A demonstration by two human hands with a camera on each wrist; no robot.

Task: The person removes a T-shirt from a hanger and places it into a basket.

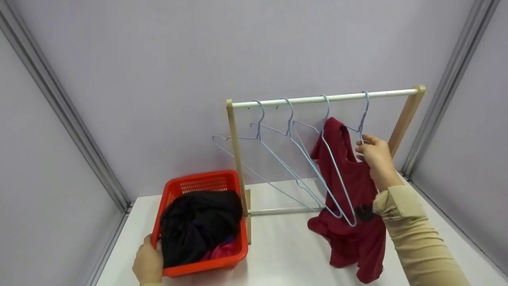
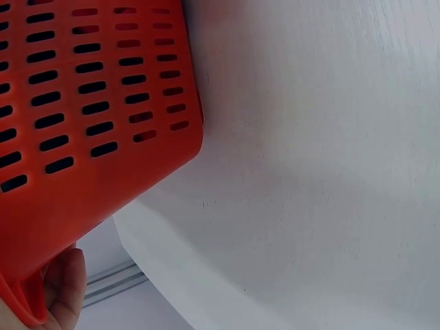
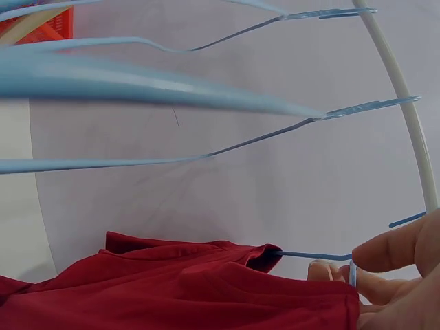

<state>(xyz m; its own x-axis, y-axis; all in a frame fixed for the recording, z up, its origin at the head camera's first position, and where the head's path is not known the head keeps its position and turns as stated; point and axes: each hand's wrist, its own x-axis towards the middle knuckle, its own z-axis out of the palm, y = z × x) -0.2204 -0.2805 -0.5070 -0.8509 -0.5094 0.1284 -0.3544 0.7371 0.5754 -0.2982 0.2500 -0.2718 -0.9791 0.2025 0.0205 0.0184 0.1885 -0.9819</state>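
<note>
At the left, my left hand [image 1: 148, 260] grips the side rim of a red plastic basket [image 1: 203, 264], its fingers curled over the edge. In the left wrist view the fingers [image 2: 65, 285] hook the rim below the slotted wall. Black cloth [image 1: 198, 226] and a bit of bright pink-red cloth [image 1: 225, 249] lie inside. My right hand [image 1: 375, 155] pinches the rightmost blue wire hanger [image 1: 362, 119] below its hook, which is over the rail. A dark red garment [image 1: 341, 178] with a black piece at its middle hangs on that hanger, its neckline at the fingers in the right wrist view.
A rack with a white rail [image 1: 305, 100] and wooden posts [image 1: 405, 119] stands on the white table [image 1: 278, 246]. Several other blue hangers [image 1: 278, 157] without clothes hang left of the garment. The basket sits against the rack's left post. Pale panels [image 1: 158, 79] enclose the back and sides.
</note>
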